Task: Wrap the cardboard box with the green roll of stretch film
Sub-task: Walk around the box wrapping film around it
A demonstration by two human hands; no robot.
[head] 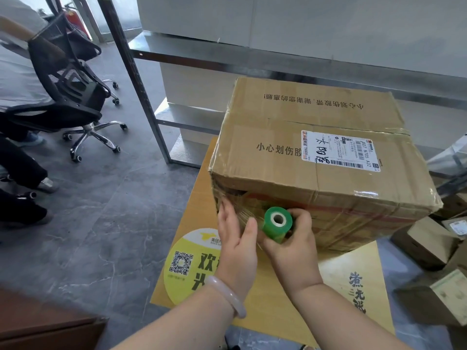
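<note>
Head — one box (pixel 316 152), one green roll (pixel 276 224)

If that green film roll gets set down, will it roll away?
Probably, on its side: the green roll is a hollow-cored cylinder. Likely light; the right hand alone holds it. Film stretched to the cardboard box might tether it.

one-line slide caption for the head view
Right hand grips the green roll at the cardboard box; left hand presses film onto it.
</note>
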